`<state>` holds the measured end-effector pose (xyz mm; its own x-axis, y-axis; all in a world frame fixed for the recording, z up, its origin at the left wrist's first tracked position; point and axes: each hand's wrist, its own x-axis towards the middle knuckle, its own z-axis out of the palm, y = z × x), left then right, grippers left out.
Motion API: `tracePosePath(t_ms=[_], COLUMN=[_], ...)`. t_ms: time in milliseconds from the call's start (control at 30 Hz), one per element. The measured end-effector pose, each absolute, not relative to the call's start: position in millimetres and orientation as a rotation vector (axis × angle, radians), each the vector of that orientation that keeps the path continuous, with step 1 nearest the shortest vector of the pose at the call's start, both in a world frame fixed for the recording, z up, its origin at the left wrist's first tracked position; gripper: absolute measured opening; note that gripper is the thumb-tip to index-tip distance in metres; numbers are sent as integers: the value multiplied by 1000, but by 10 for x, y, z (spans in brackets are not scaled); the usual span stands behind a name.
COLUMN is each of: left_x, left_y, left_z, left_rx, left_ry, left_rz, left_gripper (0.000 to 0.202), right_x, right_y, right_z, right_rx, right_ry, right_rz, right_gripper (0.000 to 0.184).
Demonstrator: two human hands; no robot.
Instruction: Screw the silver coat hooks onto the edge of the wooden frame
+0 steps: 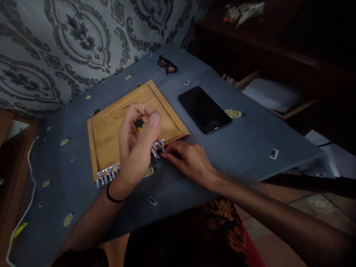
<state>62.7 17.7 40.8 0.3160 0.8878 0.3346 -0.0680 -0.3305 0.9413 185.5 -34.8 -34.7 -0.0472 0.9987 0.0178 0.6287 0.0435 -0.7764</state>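
A wooden framed board (111, 135) lies on the cloth-covered table, with a row of silver metal hooks (104, 177) along its near edge. My left hand (136, 144), with a dark band at the wrist, is curled around a screwdriver (139, 124) above the board. The screwdriver's black and yellow handle shows between the fingers, and its thin shaft points down at the hooks on the right. Beside that tip my right hand (191, 161) pinches one metal hook (162, 147) at the board's near edge. My left hand hides the middle of the hook row.
A black phone (205, 109) lies right of the board. Folded glasses (167, 64) rest near the table's far corner. A white cable (30, 167) runs along the left edge of the blue tablecloth (244, 148). An open drawer (274, 94) stands beyond the right edge.
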Motion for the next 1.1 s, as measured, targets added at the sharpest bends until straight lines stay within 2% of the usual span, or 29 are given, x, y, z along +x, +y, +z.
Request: tracePosePath(t_ms=[167,367,633,1100], left_x=[704,650,597,585], left_y=[334,506,337,327], left_z=[480,560,655,532], left_rx=[1560,1571,1439,1488], left_ry=[744,629,802,830], left_rz=[1086,801,1210,1192], left_gripper=[34,24,17,18], right_x=[1844,1844,1847,1850], right_y=[-337,-334,-335,-341], right_z=[-315,-322,-326,-297], right_rx=[-1714,-1686,-1662,-1673], right_ry=[-1748,-1744,-1741,-1753], right_rz=[846,798,793,806], right_gripper=[13,14,14,14])
